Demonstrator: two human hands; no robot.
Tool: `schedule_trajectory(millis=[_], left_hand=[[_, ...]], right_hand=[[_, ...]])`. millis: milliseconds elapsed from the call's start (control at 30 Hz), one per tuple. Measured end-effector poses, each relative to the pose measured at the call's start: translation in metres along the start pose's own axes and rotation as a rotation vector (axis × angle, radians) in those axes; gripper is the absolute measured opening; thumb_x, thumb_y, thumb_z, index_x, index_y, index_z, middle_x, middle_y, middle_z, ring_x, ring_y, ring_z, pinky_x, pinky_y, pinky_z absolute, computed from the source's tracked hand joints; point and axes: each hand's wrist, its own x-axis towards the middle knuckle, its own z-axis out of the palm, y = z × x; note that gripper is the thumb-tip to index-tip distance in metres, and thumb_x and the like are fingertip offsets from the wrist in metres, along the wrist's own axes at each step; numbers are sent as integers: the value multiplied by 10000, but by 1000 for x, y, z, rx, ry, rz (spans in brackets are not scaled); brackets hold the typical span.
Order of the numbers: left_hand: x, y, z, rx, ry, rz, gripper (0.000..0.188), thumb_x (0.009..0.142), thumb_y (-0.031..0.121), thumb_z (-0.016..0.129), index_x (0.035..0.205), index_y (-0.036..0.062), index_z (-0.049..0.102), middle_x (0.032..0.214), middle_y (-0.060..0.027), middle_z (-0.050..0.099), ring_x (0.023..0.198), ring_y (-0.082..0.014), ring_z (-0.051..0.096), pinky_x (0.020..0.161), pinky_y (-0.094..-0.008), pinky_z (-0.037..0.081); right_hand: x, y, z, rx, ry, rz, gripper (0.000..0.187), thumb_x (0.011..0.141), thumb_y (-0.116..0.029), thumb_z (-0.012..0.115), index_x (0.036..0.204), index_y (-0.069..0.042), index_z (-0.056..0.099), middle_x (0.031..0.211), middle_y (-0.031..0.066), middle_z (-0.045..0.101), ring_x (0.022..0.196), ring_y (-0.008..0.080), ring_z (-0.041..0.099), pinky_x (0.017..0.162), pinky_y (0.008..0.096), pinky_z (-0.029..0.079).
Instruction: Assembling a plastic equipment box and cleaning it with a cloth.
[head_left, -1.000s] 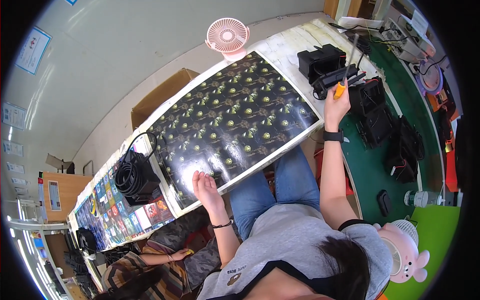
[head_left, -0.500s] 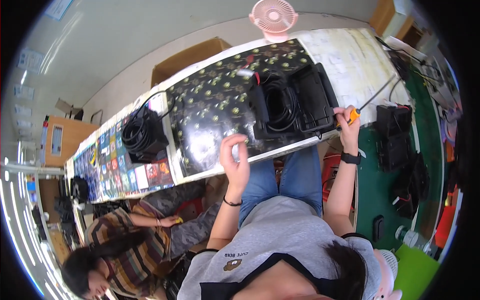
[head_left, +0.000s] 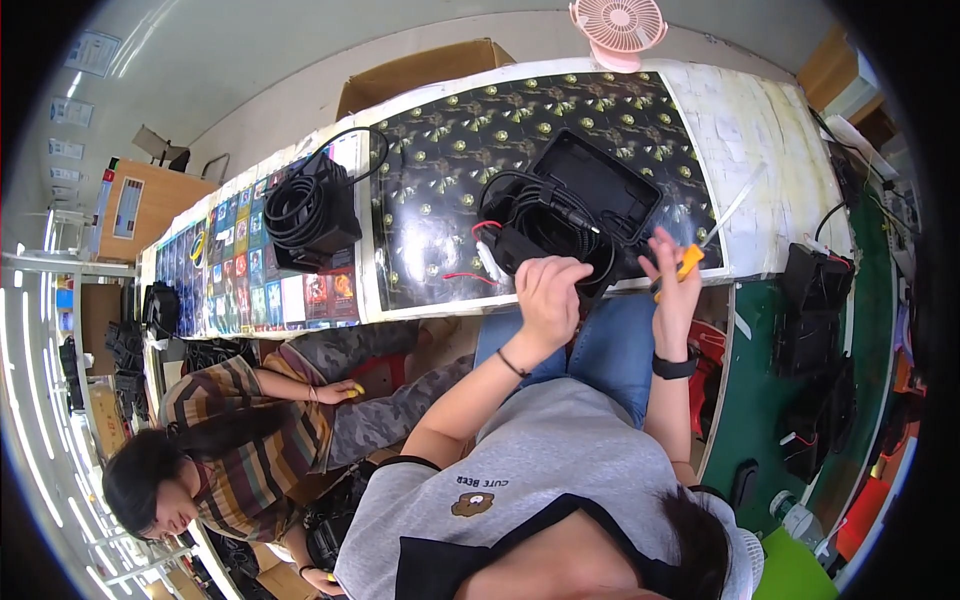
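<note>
An opened black plastic box (head_left: 607, 178) lies turned at an angle near the table's front edge. A thick black cable (head_left: 545, 205) is coiled in it, and a loose red wire (head_left: 480, 277) sticks out on its left. My left hand (head_left: 548, 300) has its fingers curled over the box's near side; the fingertips are partly hidden. To the right of the box is my right hand (head_left: 674, 295), holding a screwdriver with an orange handle (head_left: 690, 262) against the palm while some fingers stretch out. The screwdriver's shaft points away to the far right.
Another black box with coiled cable (head_left: 312, 215) stands left on the table. A pink fan (head_left: 620, 30) sits at the far edge, near a cardboard box (head_left: 425, 75). Several black boxes (head_left: 808, 340) lie on a green surface at right. A co-worker (head_left: 235, 440) sits at left.
The black box has been turned, its lid now toward the far right. My left hand has moved from beside the box onto its near side. My right hand still holds the screwdriver.
</note>
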Motion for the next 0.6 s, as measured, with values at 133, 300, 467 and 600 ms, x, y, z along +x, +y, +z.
schedule_trajectory(millis=[133,300,467,600], left_hand=[[-16,29,15,138,42,-11,284,835,92,623,1106,172,654,1021,-2,650,934,-206,573,899,-390,344],[10,43,-17,33,-184,14,362,755,126,751,1107,171,685,1100,1,654,1002,-236,621,873,-396,452],[61,9,-53,323,-299,14,442,766,175,781,1186,150,648,1198,-40,638,1153,-279,587,993,-440,440],[82,-5,-56,482,-570,4,526,773,183,782,1267,148,606,1171,-60,621,1107,-283,611,1028,-456,438]], right_hand=[[-26,7,16,-160,-99,52,502,866,-11,764,1308,47,532,1312,88,587,1055,111,562,948,266,470],[-23,8,22,-187,-160,64,651,806,19,789,1398,27,518,1005,-33,499,909,65,480,835,219,436],[-27,3,24,-223,-155,36,628,788,54,742,1378,21,528,1123,-5,537,956,83,479,910,238,416],[-29,2,26,-232,-183,41,508,787,118,663,1259,26,498,1511,163,474,1391,209,440,1182,353,305]])
